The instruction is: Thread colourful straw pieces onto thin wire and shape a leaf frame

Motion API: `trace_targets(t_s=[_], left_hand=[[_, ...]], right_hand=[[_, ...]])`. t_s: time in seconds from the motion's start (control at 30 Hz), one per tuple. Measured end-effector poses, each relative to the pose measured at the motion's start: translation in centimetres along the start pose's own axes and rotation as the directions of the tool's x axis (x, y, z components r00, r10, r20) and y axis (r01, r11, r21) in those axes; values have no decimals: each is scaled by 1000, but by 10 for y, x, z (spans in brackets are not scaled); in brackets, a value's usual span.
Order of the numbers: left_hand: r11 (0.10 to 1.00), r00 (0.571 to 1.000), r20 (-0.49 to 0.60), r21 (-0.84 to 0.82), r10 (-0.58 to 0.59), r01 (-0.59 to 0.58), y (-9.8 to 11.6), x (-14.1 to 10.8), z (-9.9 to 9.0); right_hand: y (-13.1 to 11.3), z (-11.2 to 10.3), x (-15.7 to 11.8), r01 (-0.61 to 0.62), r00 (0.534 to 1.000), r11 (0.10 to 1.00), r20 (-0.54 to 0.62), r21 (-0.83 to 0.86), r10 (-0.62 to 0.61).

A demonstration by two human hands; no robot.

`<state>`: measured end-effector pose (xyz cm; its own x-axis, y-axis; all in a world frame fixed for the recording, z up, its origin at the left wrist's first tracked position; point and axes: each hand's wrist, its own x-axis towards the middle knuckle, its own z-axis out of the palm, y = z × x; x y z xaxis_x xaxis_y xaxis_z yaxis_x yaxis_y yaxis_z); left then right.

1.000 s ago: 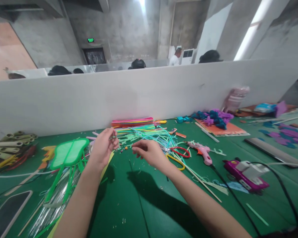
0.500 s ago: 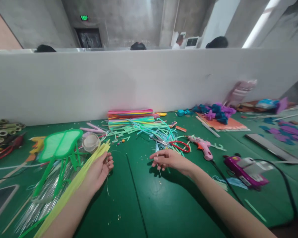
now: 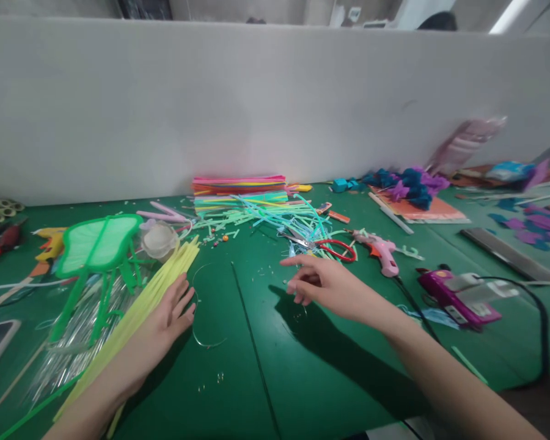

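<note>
Leftmost of what I name, the green mesh shape [image 3: 98, 241] lies with its narrow legs over clear shiny strips [image 3: 66, 360], perhaps put aside to leave the middle free for the hands. Next come the yellow strips [image 3: 137, 311] in one long bundle, all in nearly the same direction, maybe so that they do not mix with the others. The left hand [image 3: 172, 311] is over their right edge, its fingers loosely spread and a little bent; I see nothing gripped in them.

Just beside these fingertips is the clear thread [image 3: 206, 346] — thin, transparent and curved in an open arc on the green table [image 3: 229, 415]. It shines only weakly, so its ends are difficult to follow. Behind it are small beads [image 3: 225, 238], near the coloured strips [image 3: 238, 183], which are stacked along the partition [image 3: 132, 110], probably to save space.

The right hand [image 3: 321, 281] is above the table, index finger rather straight and the other fingers curled — whether they pinch something very fine, I cannot tell. Behind it the scissors [image 3: 308, 244] lie among cut pieces, and farther right is the pink glue gun [image 3: 382, 250], seemingly kept within reach.
</note>
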<state>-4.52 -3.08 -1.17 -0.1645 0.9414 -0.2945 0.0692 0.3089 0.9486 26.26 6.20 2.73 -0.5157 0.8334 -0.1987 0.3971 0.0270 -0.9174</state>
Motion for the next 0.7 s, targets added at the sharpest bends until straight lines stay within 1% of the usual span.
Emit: trace_targets(t_s=[0.1, 0.17, 0.23, 0.27, 0.3, 0.33, 0.4, 0.47, 0.5, 0.53, 0.6, 0.67, 0.7], left_hand=[[997, 993, 122, 75, 9, -19, -11, -3, -8], [985, 985, 169, 162, 22, -50, -16, -2, -13], [948, 985, 162, 300, 55, -102, -16, -1, -17], [915, 986, 146, 380, 84, -134, -13, 0, -19], [872, 983, 140, 460, 115, -167, -10, 1, -20], [822, 979, 143, 535, 143, -198, -6, 1, -21], [708, 964, 225, 657, 143, -259, 0, 2, -20], [609, 947, 299, 732, 114, -305, 2, 3, -17], [572, 941, 322, 755, 102, -321, 1, 4, -15], [545, 937, 336, 770, 99, -333, -1, 5, -13], [508, 931, 345, 785, 115, -354, -5, 8, -11], [487, 927, 349, 791, 138, -370, -8, 10, -10], [484, 924, 357, 790, 137, -377, -8, 10, -11]], right_hand=[[-19, 4, 7, 73, 981, 993, 172, 90, -87], [-26, 5, 16, 81, 946, 976, 293, 201, -139], [-25, 5, 27, 49, 906, 939, 381, 339, -185], [-20, 5, 34, 19, 896, 913, 397, 408, -197], [-14, 5, 40, -11, 902, 883, 386, 469, -194], [-6, 6, 46, -48, 920, 862, 358, 505, -159], [11, 9, 55, -119, 957, 865, 289, 488, -32], [27, 12, 58, -162, 984, 876, 146, 453, 107], [33, 13, 56, -162, 987, 892, 70, 422, 146], [37, 15, 53, -149, 987, 917, 3, 371, 160], [41, 16, 41, -96, 989, 975, -92, 200, 117], [40, 14, 24, -36, 991, 999, -126, -29, 32], [38, 12, 14, -12, 993, 989, -116, -147, -5]])
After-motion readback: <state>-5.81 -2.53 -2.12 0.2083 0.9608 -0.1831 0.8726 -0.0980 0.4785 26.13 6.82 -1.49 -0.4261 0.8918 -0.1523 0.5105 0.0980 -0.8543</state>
